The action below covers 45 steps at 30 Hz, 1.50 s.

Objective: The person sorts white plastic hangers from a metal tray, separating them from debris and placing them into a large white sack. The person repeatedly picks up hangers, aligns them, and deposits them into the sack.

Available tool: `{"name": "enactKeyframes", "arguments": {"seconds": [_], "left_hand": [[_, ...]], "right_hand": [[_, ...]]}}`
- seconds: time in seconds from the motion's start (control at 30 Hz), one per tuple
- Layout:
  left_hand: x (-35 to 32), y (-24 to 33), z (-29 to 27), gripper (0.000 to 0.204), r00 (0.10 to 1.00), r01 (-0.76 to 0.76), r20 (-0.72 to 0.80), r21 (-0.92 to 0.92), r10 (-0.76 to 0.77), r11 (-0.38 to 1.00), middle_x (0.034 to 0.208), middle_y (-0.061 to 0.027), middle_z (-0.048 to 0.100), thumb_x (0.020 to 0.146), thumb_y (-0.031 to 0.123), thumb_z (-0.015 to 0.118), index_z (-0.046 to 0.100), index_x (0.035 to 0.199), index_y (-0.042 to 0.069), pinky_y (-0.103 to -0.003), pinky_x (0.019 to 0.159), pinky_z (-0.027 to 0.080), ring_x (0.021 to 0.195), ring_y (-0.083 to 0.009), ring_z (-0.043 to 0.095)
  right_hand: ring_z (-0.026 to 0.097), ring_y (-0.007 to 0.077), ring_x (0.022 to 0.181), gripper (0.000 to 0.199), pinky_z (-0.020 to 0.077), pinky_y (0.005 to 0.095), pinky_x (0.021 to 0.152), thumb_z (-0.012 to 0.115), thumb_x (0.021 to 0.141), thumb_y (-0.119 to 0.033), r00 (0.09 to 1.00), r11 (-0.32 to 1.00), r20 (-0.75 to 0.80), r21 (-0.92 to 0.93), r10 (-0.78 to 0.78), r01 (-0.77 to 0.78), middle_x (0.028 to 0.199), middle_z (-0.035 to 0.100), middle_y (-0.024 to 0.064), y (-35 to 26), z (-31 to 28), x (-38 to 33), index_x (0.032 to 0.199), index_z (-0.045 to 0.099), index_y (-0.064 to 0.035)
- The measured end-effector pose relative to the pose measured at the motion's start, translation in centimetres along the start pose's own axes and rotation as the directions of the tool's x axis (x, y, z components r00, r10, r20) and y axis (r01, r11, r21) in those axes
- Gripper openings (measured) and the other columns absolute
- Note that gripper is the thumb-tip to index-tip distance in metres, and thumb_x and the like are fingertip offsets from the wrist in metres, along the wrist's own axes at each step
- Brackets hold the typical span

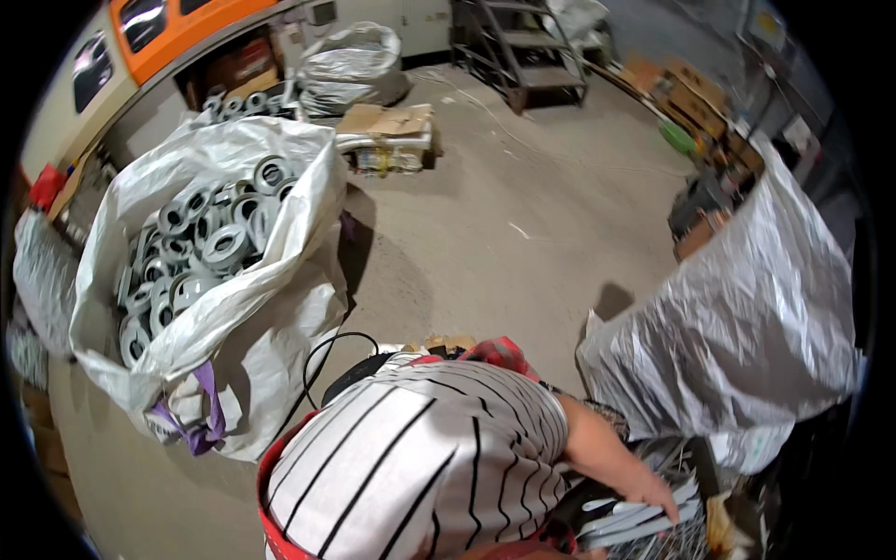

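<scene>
My left arm, in a white short sleeve with black stripes [411,467], reaches to the lower right. My left hand [649,490] is down among several pale grey, long plastic strips [621,523], its fingers bent over them; one finger shows past their edge. Under and around the strips lies a tangle of thin, shiny grey pieces [691,541]. Only a sliver of my right hand [590,554] shows at the lower edge, beside the strips' near ends; its fingers are hidden.
To the left stands a big white woven sack [313,201] full of grey plastic rings [224,245]. A tall silvery sheet-covered sack [728,317] rises on the right. Metal steps [532,47], another sack [350,70] and flattened cardboard [385,119] are farther back. A black cable [313,359] loops beside me.
</scene>
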<state>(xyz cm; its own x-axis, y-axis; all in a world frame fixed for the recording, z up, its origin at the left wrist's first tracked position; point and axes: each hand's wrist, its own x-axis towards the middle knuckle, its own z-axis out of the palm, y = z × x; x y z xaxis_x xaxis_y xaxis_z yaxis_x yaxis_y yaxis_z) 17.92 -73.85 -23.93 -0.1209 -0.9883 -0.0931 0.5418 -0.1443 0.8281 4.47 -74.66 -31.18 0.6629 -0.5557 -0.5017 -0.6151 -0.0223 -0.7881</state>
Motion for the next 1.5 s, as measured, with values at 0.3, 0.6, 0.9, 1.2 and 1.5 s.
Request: {"name": "enactKeyframes", "arguments": {"seconds": [0.3, 0.6, 0.9, 1.2, 1.5], "left_hand": [[3.0, -1.4, 0.0, 0.018, 0.945, 0.299, 0.252, -0.409, -0.208, 0.862, 0.068, -0.0046, 0.055, 0.082, 0.015, 0.060, 0.055, 0.095, 0.004, -0.031, 0.050, 0.047, 0.054, -0.0137, 0.053], [11.5, 1.4, 0.5, 0.032, 0.967, 0.083, 0.248, -0.074, -0.063, 0.994, 0.075, -0.0038, 0.049, 0.088, 0.014, 0.054, 0.048, 0.116, -0.001, -0.026, 0.059, 0.044, 0.064, -0.0121, 0.050], [17.7, -0.5, 0.6, 0.015, 0.995, 0.099, -0.059, 0.419, -0.082, 0.902, 0.061, -0.0033, 0.053, 0.082, 0.010, 0.063, 0.058, 0.083, -0.004, -0.023, 0.046, 0.041, 0.049, -0.0094, 0.048], [21.4, -2.3, -1.6, 0.026, 0.970, 0.241, -0.185, 0.819, -0.159, 0.521, 0.069, -0.0104, 0.061, 0.076, 0.013, 0.065, 0.060, 0.091, -0.007, -0.027, 0.052, 0.047, 0.056, -0.0128, 0.056], [22.5, -7.2, -1.0, 0.025, 0.943, 0.070, 0.161, 0.759, -0.291, 0.647, 0.085, -0.0135, 0.065, 0.076, 0.012, 0.064, 0.063, 0.093, -0.006, -0.027, 0.074, 0.048, 0.077, -0.0181, 0.062]], "right_hand": [[0.053, 0.0317, 0.105, 0.054, 0.0404, 0.0389, 0.091, 0.074, 0.067, -0.030, 0.970, 0.904, -0.128, -0.405, -0.205, 0.138, 0.111, 0.058, 0.0159, 0.0, -2.2, -8.6, 0.112, 0.055, -0.0059], [0.062, 0.0145, 0.077, 0.026, 0.0484, 0.0263, 0.071, 0.067, 0.078, -0.015, 0.349, 0.987, -0.937, 0.072, 0.018, 0.141, 0.087, 0.066, 0.0091, 11.2, -12.7, -9.1, 0.098, 0.062, 0.0015], [0.059, 0.0383, 0.090, 0.052, 0.0481, 0.0414, 0.078, 0.065, 0.074, -0.041, 0.531, 0.672, -0.769, -0.183, 0.357, -0.717, 0.096, 0.061, 0.0251, 19.7, -14.8, 4.0, 0.103, 0.049, 0.0005], [0.062, 0.0368, 0.077, 0.057, 0.0491, 0.0427, 0.067, 0.069, 0.070, -0.034, 0.627, 0.662, -0.753, -0.367, 0.201, -0.653, 0.083, 0.063, 0.0207, 21.2, -15.9, 7.0, 0.106, 0.038, -0.0025], [0.059, 0.0378, 0.073, 0.066, 0.0469, 0.0431, 0.064, 0.070, 0.069, -0.021, 0.558, 0.740, -0.809, -0.488, -0.184, -0.463, 0.078, 0.060, 0.0188, 8.7, -21.6, -3.1, 0.124, 0.038, -0.0045]]}}
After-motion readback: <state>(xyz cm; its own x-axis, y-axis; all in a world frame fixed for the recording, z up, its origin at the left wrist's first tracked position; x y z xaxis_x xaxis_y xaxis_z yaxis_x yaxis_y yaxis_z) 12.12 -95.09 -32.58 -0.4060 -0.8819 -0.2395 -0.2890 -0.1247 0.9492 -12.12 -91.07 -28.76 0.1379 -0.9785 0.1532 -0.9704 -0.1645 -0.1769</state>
